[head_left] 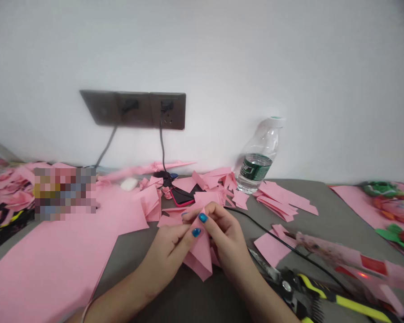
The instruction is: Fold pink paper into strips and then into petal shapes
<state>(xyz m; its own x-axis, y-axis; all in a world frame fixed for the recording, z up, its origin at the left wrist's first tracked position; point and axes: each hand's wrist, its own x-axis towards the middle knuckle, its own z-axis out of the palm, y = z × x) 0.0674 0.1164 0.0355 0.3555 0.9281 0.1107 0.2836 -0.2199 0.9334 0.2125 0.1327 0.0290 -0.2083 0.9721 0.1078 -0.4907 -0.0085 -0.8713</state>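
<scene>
My left hand (pixel 168 250) and my right hand (pixel 227 237) meet at the middle of the grey table top. Between their fingertips they pinch a folded piece of pink paper (pixel 199 259), which hangs down in a pointed shape. Both hands have blue-painted nails. Part of the fold is hidden behind my fingers. A large pink paper sheet (pixel 54 264) lies just left of my left hand, and a black cable (pixel 283 240) runs past my right hand.
Cut pink paper scraps (pixel 208 181) crowd the back edge beside a phone in a pink case (pixel 182 197). A water bottle (pixel 257 157) stands against the wall below a socket panel (pixel 134 110). Yellow-handled pliers (pixel 336 303) lie at front right. A pixelated patch hides part of the left.
</scene>
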